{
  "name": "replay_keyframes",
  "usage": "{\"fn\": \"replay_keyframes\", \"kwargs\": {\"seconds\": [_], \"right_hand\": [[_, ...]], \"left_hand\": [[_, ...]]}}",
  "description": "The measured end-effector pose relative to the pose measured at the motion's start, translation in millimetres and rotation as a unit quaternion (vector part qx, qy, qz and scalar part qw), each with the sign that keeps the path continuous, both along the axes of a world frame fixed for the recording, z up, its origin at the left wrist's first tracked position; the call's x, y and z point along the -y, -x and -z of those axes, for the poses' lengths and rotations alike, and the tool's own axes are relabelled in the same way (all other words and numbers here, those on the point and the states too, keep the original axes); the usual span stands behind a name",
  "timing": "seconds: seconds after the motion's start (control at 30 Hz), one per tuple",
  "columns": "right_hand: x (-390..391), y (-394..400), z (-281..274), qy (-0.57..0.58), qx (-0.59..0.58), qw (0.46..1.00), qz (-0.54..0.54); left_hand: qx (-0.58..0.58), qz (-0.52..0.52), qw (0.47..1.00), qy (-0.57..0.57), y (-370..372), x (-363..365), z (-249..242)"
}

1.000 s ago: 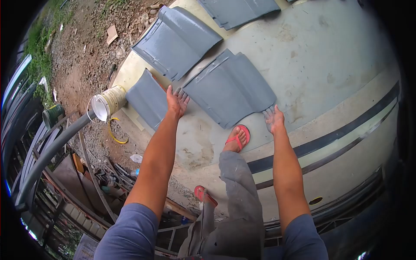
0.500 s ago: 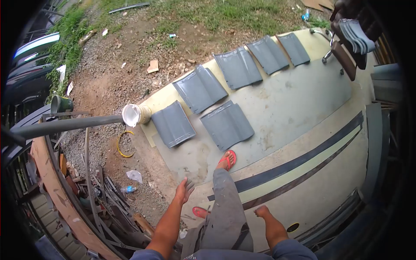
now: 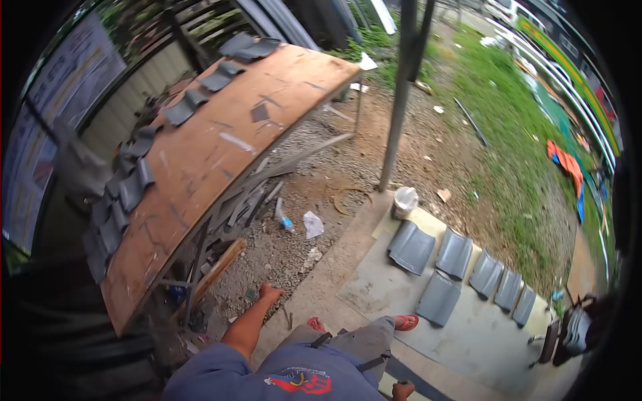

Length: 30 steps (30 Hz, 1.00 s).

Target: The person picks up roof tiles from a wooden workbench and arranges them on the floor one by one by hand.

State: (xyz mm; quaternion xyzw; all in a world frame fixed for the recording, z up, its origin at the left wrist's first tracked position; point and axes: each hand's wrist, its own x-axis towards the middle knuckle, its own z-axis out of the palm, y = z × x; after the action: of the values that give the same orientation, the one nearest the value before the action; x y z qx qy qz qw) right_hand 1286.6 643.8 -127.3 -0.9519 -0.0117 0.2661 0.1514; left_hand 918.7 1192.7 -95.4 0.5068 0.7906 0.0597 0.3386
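Note:
My left hand (image 3: pixel 270 292) hangs over the gravel at the edge of the concrete, its fingers curled in and nothing visible in them. Low in the view, by my hip, is my right hand (image 3: pixel 403 389); its fingers are mostly hidden. Neither hand touches anything I can see. To the right, a grey roof tile (image 3: pixel 439 299) lies on a grey sheet (image 3: pixel 478 332), nearest to my foot. Behind it runs a row of similar tiles, including one roof tile (image 3: pixel 411 247) at the left end. A white bucket (image 3: pixel 404 202) stands beside that end.
A long wooden-topped table (image 3: pixel 221 140) stretches along the left, with grey tiles (image 3: pixel 184 108) along its far edge. A metal post (image 3: pixel 400 100) rises beyond the concrete. Scrap strips and a timber piece (image 3: pixel 217 273) lie below the table. A chair (image 3: pixel 575 331) stands at right.
My view has swung left, bringing the table into sight and shifting the tiles to the right. My left hand, earlier with fingers extended, now looks curled. My feet have moved closer together.

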Motion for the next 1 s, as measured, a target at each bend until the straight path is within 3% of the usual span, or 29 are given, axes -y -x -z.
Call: {"fn": "replay_keyframes", "kwargs": {"seconds": [0.07,0.13,0.17,0.23,0.27,0.33,0.4,0.47,0.5,0.53,0.57,0.6,0.63,0.67,0.7,0.73,0.77,0.8,0.87,0.97,1.0], "right_hand": [[-29.4,9.8,-3.2,-0.043,-0.023,0.998,-0.047],[-63.3,9.3,-9.7,-0.095,-0.057,0.992,-0.066],[-84.9,7.3,-13.3,-0.127,-0.075,0.987,-0.066],[-133.0,-2.8,-21.7,-0.216,-0.100,0.970,-0.049],[-163.5,-8.6,-25.3,-0.278,-0.116,0.953,-0.036],[-251.3,-18.5,-41.1,-0.380,-0.131,0.915,0.029],[-353.7,18.7,-102.9,-0.466,-0.347,0.808,0.095],[-461.1,75.4,-155.7,-0.467,-0.460,0.755,-0.031],[-512.6,118.9,-189.1,-0.452,-0.494,0.742,-0.037],[-557.3,154.2,-201.0,-0.452,-0.549,0.699,-0.070],[-595.3,198.1,-223.8,-0.445,-0.600,0.660,-0.081],[-627.8,243.3,-240.7,-0.440,-0.640,0.628,-0.047],[-655.7,282.3,-252.4,-0.425,-0.728,0.536,-0.055],[-683.0,311.4,-251.4,-0.439,-0.720,0.505,-0.182],[-712.9,334.0,-244.4,-0.446,-0.728,0.499,-0.145],[-727.2,354.0,-270.4,-0.428,-0.770,0.456,-0.127],[-743.2,374.4,-303.2,-0.408,-0.810,0.406,-0.111],[-767.5,392.2,-315.6,-0.401,-0.817,0.397,-0.116],[-803.6,422.3,-325.0,-0.421,-0.829,0.350,-0.111],[-864.5,447.0,-333.1,-0.480,-0.788,0.362,-0.131],[-886.2,451.6,-334.2,-0.501,-0.760,0.382,-0.158]], "left_hand": [[0.007,-0.077,0.997,-0.021,79.1,7.6,-7.8],[0.261,-0.154,0.953,0.020,152.5,13.4,13.0],[0.274,-0.172,0.946,0.010,165.8,13.7,5.5],[0.438,-0.296,0.849,-0.019,197.1,20.0,-18.9],[0.419,-0.277,0.864,-0.018,197.0,15.8,-41.2],[0.476,-0.273,0.836,-0.022,192.5,-0.7,-80.0],[0.536,-0.199,0.820,-0.040,168.0,-26.0,-103.8],[0.580,-0.103,0.801,-0.107,126.1,-44.4,-159.1],[0.555,-0.015,0.812,-0.179,105.8,-58.7,-153.9],[0.505,0.112,0.837,-0.180,94.8,-68.0,-185.5],[0.503,0.150,0.827,-0.200,77.1,-75.6,-197.9],[0.425,0.210,0.827,-0.303,70.7,-76.2,-223.8],[0.331,0.296,0.821,-0.359,72.0,-86.8,-241.0],[0.264,0.287,0.830,-0.399,80.4,-93.3,-257.4],[0.193,0.279,0.834,-0.436,92.2,-107.1,-266.9],[0.185,0.272,0.836,-0.439,111.6,-129.4,-262.5],[0.075,0.287,0.846,-0.443,140.6,-159.7,-253.8],[-0.037,0.296,0.848,-0.439,169.5,-190.9,-246.7],[-0.059,0.279,0.873,-0.397,220.4,-236.9,-236.1],[-0.092,0.203,0.953,-0.205,304.1,-279.6,-224.7],[-0.077,0.156,0.966,-0.192,333.1,-286.8,-211.7]]}}
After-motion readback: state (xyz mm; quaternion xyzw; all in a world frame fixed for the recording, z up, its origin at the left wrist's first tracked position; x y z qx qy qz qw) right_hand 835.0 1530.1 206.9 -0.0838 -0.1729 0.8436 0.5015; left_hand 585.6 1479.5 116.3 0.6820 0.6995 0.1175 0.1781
